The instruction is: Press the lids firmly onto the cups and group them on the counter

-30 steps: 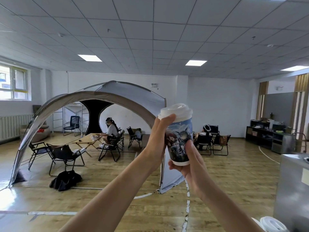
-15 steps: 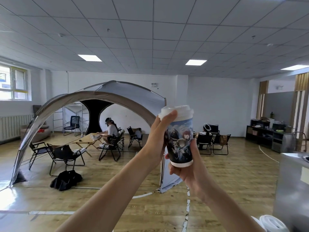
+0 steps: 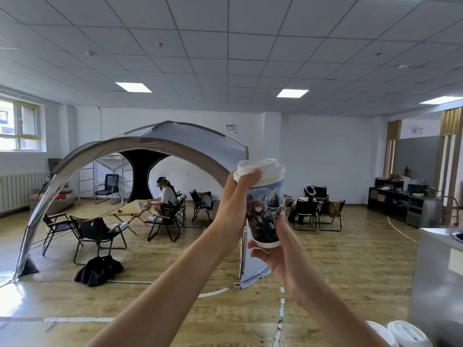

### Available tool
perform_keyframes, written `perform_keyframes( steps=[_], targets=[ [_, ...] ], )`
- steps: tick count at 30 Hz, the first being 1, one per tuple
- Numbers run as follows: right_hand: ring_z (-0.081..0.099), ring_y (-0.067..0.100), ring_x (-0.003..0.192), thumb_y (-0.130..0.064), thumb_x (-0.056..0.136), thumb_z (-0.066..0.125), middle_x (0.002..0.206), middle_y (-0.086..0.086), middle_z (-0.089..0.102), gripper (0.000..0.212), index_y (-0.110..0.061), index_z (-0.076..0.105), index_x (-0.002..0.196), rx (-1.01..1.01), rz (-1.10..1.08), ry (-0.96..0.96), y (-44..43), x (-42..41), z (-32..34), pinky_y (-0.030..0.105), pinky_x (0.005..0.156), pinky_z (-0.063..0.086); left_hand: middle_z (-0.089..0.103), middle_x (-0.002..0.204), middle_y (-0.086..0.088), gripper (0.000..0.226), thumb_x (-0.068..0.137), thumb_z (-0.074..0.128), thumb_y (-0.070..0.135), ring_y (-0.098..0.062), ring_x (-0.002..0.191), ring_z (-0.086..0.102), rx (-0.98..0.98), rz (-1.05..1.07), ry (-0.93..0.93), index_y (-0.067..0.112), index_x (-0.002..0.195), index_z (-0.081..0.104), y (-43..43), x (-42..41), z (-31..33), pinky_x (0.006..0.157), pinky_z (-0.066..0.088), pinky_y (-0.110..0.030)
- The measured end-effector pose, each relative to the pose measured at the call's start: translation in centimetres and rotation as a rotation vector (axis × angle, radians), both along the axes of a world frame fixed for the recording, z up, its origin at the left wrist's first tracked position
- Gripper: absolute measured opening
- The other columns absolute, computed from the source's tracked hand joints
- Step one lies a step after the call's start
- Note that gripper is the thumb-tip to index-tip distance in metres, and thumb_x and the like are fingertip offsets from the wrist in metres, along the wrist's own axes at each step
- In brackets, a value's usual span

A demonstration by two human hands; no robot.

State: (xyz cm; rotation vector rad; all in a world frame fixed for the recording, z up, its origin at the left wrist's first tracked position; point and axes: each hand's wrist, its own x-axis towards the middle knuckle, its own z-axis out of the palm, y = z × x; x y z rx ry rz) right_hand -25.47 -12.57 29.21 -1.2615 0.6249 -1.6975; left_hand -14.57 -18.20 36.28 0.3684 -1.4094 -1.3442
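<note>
I hold a printed paper cup (image 3: 266, 216) with cartoon figures up at chest height in the middle of the view. A white domed lid (image 3: 263, 169) sits on its rim. My right hand (image 3: 278, 256) grips the cup from below, fingers curled round its base. My left hand (image 3: 234, 206) lies against the cup's left side with its thumb pressing on the lid's near edge. Two more white lids (image 3: 403, 333) show at the bottom right corner, on cups that are mostly cut off.
A steel counter (image 3: 438, 279) stands at the right edge. Beyond my arms are a wooden floor, a grey dome tent (image 3: 155, 149), folding chairs, a low table and two seated people. Dark shelving (image 3: 398, 201) lines the far right wall.
The cup has dropped slightly and turned a little in my hands. My left thumb has shifted along the lid's edge. My right hand keeps its grip at the base.
</note>
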Motion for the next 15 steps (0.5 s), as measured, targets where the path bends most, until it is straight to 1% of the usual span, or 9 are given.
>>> perform_keyframes(
  steps=[1,3,4,6,8,10,11,13,15],
  targets=[
    [0.064,0.026,0.072,-0.066,0.065,0.083,0.100,0.019,0.067,0.089,-0.009,0.058,0.129,-0.017,-0.019,-0.004,-0.08,-0.06,-0.02,0.032,0.064,0.058,0.071,0.123,-0.019,0.089,0.060,0.073,0.060,-0.038,0.111,0.070,-0.010,0.008,-0.004,0.015,0.136,0.058,0.04,-0.13,-0.05,0.103,0.052,-0.060],
    [0.059,0.025,0.067,-0.067,0.073,0.077,0.102,0.020,0.064,0.087,-0.010,0.053,0.135,-0.027,-0.017,-0.016,-0.01,-0.29,0.02,0.032,0.061,0.056,0.071,0.126,-0.017,0.093,0.062,0.075,0.061,-0.036,0.114,0.070,-0.016,-0.024,-0.023,0.015,0.139,0.055,-0.01,0.03,-0.04,0.104,0.052,-0.057],
    [0.058,0.023,0.064,-0.066,0.082,0.067,0.101,0.020,0.064,0.082,-0.009,0.051,0.137,-0.014,-0.002,-0.014,0.03,-0.46,0.01,0.032,0.059,0.054,0.070,0.127,-0.016,0.095,0.062,0.075,0.062,-0.035,0.114,0.070,-0.014,-0.051,-0.038,0.013,0.141,0.054,-0.07,0.23,0.03,0.101,0.055,-0.052],
    [0.057,0.022,0.060,-0.063,0.091,0.049,0.098,0.021,0.066,0.074,-0.005,0.048,0.138,0.032,0.039,0.023,0.28,-0.47,0.00,0.031,0.056,0.053,0.072,0.123,-0.014,0.094,0.066,0.075,0.062,-0.028,0.105,0.073,-0.006,-0.122,-0.051,0.009,0.140,0.054,0.03,0.61,0.27,0.085,0.060,-0.039],
    [0.059,0.024,0.064,-0.069,0.084,0.058,0.100,0.023,0.065,0.083,-0.004,0.051,0.136,0.053,0.041,0.039,0.36,-0.24,-0.04,0.033,0.058,0.054,0.074,0.119,-0.015,0.095,0.064,0.076,0.061,-0.026,0.098,0.075,0.014,-0.109,-0.018,0.006,0.138,0.055,-0.03,0.47,0.31,0.077,0.061,-0.035],
    [0.061,0.027,0.072,-0.072,0.069,0.076,0.104,0.025,0.061,0.098,-0.004,0.053,0.135,0.023,0.002,0.017,-0.01,-0.23,-0.22,0.035,0.064,0.057,0.072,0.121,-0.019,0.096,0.062,0.076,0.062,-0.032,0.104,0.074,0.006,-0.027,0.004,0.006,0.137,0.055,-0.18,0.04,0.07,0.088,0.061,-0.045],
    [0.062,0.027,0.073,-0.071,0.067,0.079,0.105,0.025,0.059,0.100,-0.004,0.052,0.135,0.007,-0.023,0.016,-0.05,-0.24,-0.24,0.035,0.066,0.057,0.071,0.123,-0.020,0.095,0.064,0.076,0.062,-0.036,0.109,0.072,-0.007,-0.011,0.004,0.006,0.137,0.054,-0.12,-0.07,-0.09,0.096,0.058,-0.051],
    [0.060,0.025,0.068,-0.071,0.073,0.074,0.102,0.024,0.060,0.094,-0.005,0.050,0.135,0.003,-0.037,0.002,0.04,-0.35,-0.16,0.033,0.062,0.056,0.070,0.124,-0.020,0.091,0.070,0.076,0.062,-0.036,0.111,0.071,-0.015,-0.057,-0.012,0.007,0.139,0.053,-0.05,0.07,-0.31,0.100,0.056,-0.053],
    [0.056,0.021,0.058,-0.069,0.084,0.054,0.093,0.021,0.064,0.084,-0.002,0.049,0.136,0.053,0.010,-0.021,0.30,-0.65,-0.02,0.030,0.054,0.052,0.072,0.105,-0.015,0.078,0.081,0.071,0.064,-0.029,0.097,0.071,-0.002,-0.130,-0.033,0.009,0.135,0.055,0.13,0.49,-0.17,0.093,0.055,-0.043]
  ],
)
